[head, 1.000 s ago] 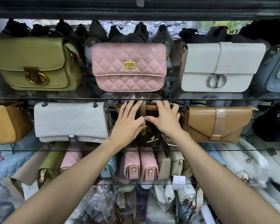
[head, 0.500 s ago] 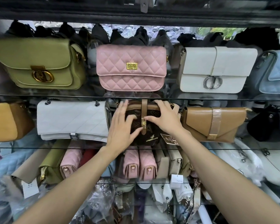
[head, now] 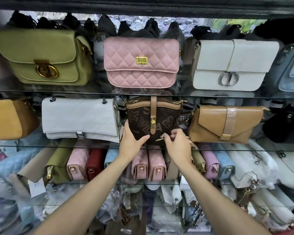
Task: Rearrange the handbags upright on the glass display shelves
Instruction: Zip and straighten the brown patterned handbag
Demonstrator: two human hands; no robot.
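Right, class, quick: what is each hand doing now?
Left hand: holds the brown bag at its lower left corner.
Right hand: fingers curled at its lower right; grip unclear.

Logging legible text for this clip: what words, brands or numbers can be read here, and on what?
"PARIS", partly hidden by the left hand: gold print low on the dark brown letter-patterned handbag with tan strap.
Large scattered letters "R", "A", "M": same bag's front.
Gold brand line by the right hand: too blurred to read.
White paper tag, lower left: print too small.

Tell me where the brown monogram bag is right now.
In the head view, the brown monogram bag stands mid-frame on the middle glass shelf, between the white quilted bag and tan envelope bag, below the pink quilted bag.
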